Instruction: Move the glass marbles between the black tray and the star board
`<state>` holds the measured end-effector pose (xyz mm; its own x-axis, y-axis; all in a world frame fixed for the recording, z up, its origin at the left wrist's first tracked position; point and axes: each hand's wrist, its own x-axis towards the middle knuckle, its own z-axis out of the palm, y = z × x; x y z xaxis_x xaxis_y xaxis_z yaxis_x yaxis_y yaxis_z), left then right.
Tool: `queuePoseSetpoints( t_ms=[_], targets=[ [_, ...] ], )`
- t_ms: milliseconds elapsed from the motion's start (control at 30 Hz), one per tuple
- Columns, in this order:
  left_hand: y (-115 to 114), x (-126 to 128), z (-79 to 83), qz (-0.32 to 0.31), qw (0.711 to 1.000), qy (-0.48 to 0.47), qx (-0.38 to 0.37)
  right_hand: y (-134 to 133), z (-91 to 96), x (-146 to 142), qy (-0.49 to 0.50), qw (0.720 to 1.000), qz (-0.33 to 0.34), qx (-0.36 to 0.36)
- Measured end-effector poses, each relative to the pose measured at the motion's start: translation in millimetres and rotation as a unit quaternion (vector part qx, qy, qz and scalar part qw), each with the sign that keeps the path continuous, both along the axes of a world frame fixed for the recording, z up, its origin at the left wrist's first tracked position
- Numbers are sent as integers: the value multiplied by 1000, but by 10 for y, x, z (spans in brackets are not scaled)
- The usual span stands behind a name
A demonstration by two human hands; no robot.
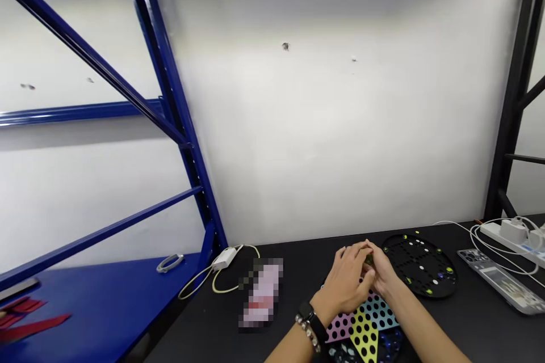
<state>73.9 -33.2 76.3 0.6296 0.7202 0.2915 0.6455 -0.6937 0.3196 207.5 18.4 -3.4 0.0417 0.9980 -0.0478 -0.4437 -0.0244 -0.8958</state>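
Observation:
My left hand (349,273), with a dark watch and a beaded bracelet at its wrist, is curled against my right hand (384,272). Both are cupped together over a Chinese checkers board (365,330). A small dark greenish patch shows between the fingers; what it is I cannot make out. The board has pink, yellow and light blue triangles full of black holes, partly covered by my hands and forearms. Dark blue marbles (389,346) and clear marbles (340,350) lie in pockets at its near edge.
Right of my hands lies a round black perforated plate (419,264) with small yellow-green and white spots. A phone (502,281) and a power strip with white cables (513,235) are farther right. A pixelated pinkish item (264,295) and a white adapter (225,258) lie left.

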Motion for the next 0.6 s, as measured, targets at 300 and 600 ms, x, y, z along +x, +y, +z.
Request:
queuePoseSetpoints(
  t_ms=[300, 600],
  targets=[
    [316, -699, -224, 66, 979, 185, -59, 56, -156, 1058, -524, 840, -136, 36],
    [324, -588, -237, 40, 960, 275, -44, -7, -254, 1041, -742, 664, -86, 6]
  ],
)
